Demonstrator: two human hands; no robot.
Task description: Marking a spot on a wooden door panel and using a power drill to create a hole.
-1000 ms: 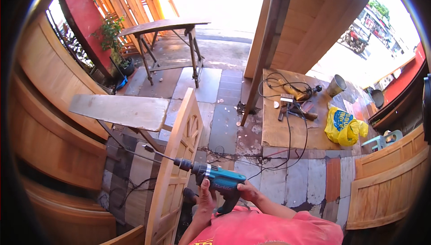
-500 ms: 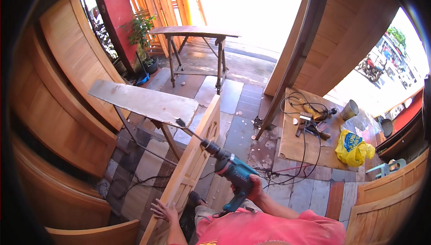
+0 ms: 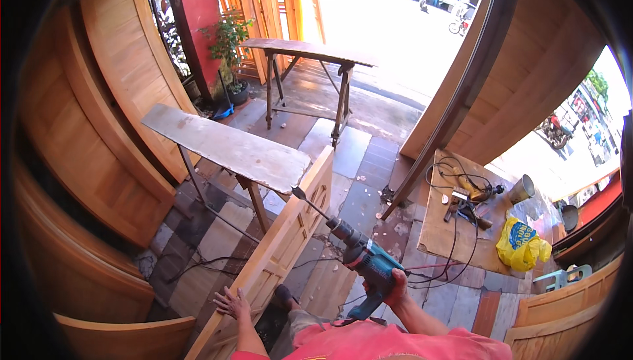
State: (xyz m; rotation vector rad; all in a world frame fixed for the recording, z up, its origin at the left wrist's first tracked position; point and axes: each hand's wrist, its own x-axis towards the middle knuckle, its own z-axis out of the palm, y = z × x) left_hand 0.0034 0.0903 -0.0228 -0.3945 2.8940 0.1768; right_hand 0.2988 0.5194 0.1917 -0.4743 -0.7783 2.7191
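A teal and black power drill point(image 3: 366, 262) with a long spade bit points up and leftward over the top edge of a panelled wooden door point(image 3: 279, 262), which stands on its long side. My right hand point(image 3: 399, 289) grips the drill's handle. My left hand point(image 3: 234, 304) is open, fingers spread on the door's top edge at the lower middle. The bit's tip appears just over the near end of a pale plank bench point(image 3: 224, 146); whether it touches anything I cannot tell.
Several doors point(image 3: 99, 136) lean at left. A trestle table point(image 3: 303, 53) stands by a potted plant point(image 3: 224, 37). At right, a wooden board point(image 3: 432, 228) holds tools, cords, a metal bucket point(image 3: 520, 188) and a yellow bag point(image 3: 522, 244). Cables cross the tiled floor; a post rises at right.
My left hand has left the drill for the door's edge. The drill, in my right hand, has moved rightward. The whole view has shifted as my head moved.
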